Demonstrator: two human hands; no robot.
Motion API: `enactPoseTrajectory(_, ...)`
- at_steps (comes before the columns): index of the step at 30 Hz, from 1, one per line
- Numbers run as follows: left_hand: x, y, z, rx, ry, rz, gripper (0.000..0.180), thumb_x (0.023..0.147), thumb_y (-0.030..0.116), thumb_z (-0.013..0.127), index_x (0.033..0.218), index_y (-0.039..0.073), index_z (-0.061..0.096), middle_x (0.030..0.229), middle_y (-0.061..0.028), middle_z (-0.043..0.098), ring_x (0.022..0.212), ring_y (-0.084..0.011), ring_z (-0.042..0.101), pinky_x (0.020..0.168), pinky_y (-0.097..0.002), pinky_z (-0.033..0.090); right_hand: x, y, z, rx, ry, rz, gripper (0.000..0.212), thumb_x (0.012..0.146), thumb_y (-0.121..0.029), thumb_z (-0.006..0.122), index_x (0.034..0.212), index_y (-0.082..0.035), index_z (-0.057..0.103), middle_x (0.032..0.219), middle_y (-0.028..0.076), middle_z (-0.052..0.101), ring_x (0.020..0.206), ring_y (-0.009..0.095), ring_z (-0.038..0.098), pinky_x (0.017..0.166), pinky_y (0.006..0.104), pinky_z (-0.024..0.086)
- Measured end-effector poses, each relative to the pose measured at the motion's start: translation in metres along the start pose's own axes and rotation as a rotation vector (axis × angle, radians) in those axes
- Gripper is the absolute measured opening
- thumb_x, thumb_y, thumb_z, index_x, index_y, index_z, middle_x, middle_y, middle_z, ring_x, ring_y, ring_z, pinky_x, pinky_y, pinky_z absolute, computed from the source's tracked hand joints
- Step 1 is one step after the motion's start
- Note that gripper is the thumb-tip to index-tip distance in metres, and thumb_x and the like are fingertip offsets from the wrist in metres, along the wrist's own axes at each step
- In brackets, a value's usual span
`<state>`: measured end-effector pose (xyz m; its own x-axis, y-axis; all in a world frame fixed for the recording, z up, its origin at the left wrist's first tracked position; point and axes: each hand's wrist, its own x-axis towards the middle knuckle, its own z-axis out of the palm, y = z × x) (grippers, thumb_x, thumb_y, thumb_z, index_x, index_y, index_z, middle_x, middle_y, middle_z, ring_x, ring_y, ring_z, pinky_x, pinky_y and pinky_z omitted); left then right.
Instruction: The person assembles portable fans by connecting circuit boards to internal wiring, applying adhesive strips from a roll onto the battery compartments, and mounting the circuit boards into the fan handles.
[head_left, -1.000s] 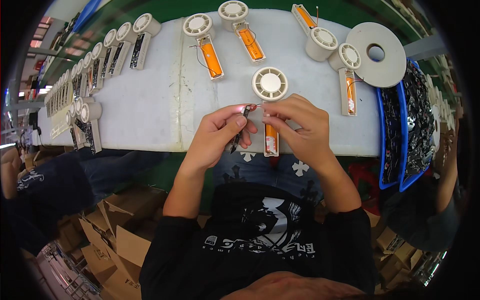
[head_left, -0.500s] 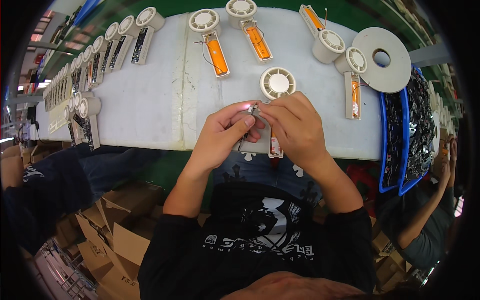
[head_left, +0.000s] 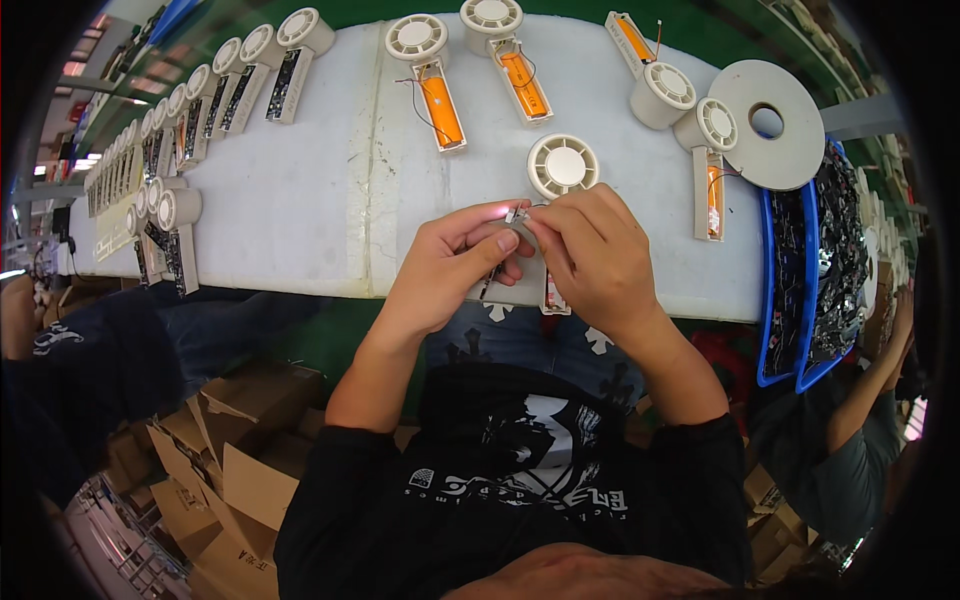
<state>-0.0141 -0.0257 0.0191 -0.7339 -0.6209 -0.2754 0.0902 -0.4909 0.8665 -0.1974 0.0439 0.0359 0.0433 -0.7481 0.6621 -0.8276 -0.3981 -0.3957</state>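
My left hand [head_left: 445,268] is closed on a narrow dark circuit board [head_left: 487,287], its lower end showing below the fingers. A pinkish light glows by that hand's index fingertip, next to a small whitish piece [head_left: 515,214]. Against this piece, my right hand [head_left: 600,252] has thumb and fingers pinched together; whatever lies between them is mostly covered. Just beyond the hands, a cream handheld fan [head_left: 563,167] lies on the table, its round grille up. My right hand hides most of its handle; only the handle's lower end [head_left: 556,297] shows.
Several fans with orange batteries in open handles, such as one fan [head_left: 438,108], lie across the white table [head_left: 300,200]. More fans with dark boards [head_left: 287,85] line the left. A large white tape roll [head_left: 790,110] and blue bins [head_left: 768,290] of boards stand right. Co-workers sit on both sides.
Both hands stay together at nearly the same spot, with the whitish piece turned slightly between the fingers. The whole view has shifted a little.
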Motion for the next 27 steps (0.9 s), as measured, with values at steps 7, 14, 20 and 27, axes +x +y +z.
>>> enactPoseTrajectory(7,-0.001,0.001,0.001,0.031,0.019,0.008,0.039,0.1,0.011,0.064,0.136,-0.004,0.06,0.096,-0.0088,0.071,0.075,-0.0135,0.062,0.069,-0.0277,0.051,0.005,-0.002,-0.006,-0.054,-0.074,0.0,0.019,0.077,0.003,0.078,0.092,0.0,0.067,0.084,0.01,0.064,0.075,0.028,0.06,0.066,0.0371,0.05)
enactPoseTrajectory(14,0.004,0.009,-0.009,0.081,-0.116,-0.112,0.033,0.098,0.008,0.067,0.128,-0.006,0.065,0.088,-0.0083,0.068,0.072,-0.0129,0.059,0.063,-0.0274,0.049,0.023,0.019,-0.028,0.197,-0.344,0.014,0.02,0.076,-0.005,0.08,0.093,-0.005,0.07,0.084,0.006,0.064,0.077,0.026,0.06,0.069,0.0357,0.05)
enactPoseTrajectory(20,0.007,0.011,-0.013,0.105,-0.186,-0.147,0.029,0.099,0.009,0.067,0.123,-0.007,0.067,0.087,-0.0085,0.068,0.072,-0.0129,0.059,0.063,-0.0276,0.049,0.029,0.028,-0.028,0.227,-0.383,-0.135,0.021,0.075,-0.006,0.081,0.093,-0.006,0.072,0.083,0.005,0.064,0.078,0.026,0.059,0.069,0.0356,0.05)
enactPoseTrajectory(27,0.004,0.015,0.005,0.104,-0.182,-0.146,0.041,0.095,0.007,0.07,0.133,-0.004,0.06,0.09,-0.0061,0.07,0.074,-0.0099,0.062,0.067,-0.0265,0.052,0.026,0.025,-0.04,0.265,-0.363,-0.122,0.024,0.076,-0.006,0.08,0.099,-0.005,0.072,0.083,0.007,0.064,0.073,0.027,0.059,0.066,0.036,0.049)
